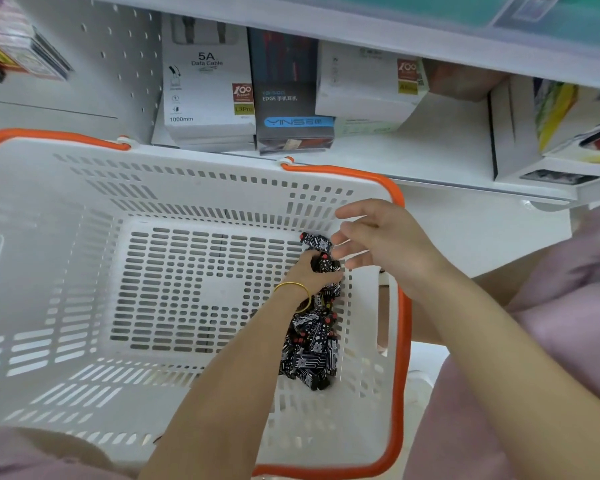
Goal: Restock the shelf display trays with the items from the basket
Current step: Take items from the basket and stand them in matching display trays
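The left hand [309, 276] reaches into the basket [84, 237], gripping a few black packets [324, 264]. Behind its wrist a heap [310, 355] of them runs lengthwise along the basket's right wall, toward the person; which way single packets point is unclear. The right hand [378, 240] hovers just beside, fingers spread, holding nothing.

Left hand [312, 275] grips black patterned packets [312, 351] in the white basket [66, 209]; right hand [385, 244] hovers open just beside
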Tool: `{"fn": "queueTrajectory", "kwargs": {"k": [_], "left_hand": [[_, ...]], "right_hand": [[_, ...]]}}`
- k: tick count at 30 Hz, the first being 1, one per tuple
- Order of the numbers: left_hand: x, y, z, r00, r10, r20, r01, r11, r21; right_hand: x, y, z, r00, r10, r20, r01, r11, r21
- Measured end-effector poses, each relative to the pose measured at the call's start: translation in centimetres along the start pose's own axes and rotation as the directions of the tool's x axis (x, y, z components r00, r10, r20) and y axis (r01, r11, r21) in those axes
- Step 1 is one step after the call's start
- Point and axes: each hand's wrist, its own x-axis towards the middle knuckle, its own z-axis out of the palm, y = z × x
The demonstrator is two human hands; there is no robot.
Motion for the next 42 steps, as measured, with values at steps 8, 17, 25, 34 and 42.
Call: {"fn": "queueTrajectory", "kwargs": {"k": [8,17,25,34,42], "left_hand": [[-0.9,-0.6,0.7,0.996,0.083,-0.045,-0.088,0.989,-0.122],[-0.6,0.4,0.6,0.993,0.104,0.051,-0.104,0.994,0.01],[-2.1,1.2,1.3,0.973,0.229,-0.034,-0.232,0.966,-0.117],[-2.1,1.4,1.1,0.979,0.201,0.021,-0.196,0.972,-0.127],[-5.2,2.1,-3.0,0.972,0.088,0.216,0.082,0.737,-0.671]], "right_hand": [[0.1,0.0,-0.1,1.0,-0.002,0.003,0.002,1.0,0.009],[0.1,0.1,0.0,1.0,-0.007,0.004,0.007,1.0,-0.01],[0.1,0.0,0.2,1.0,-0.011,0.005,0.011,1.0,-0.026],[0.1,0.0,0.2,1.0,-0.013,0.003,0.013,0.999,-0.035],[-0.5,-0.7,-0.7,0.998,-0.062,-0.01,0.062,0.998,0.032]]}}
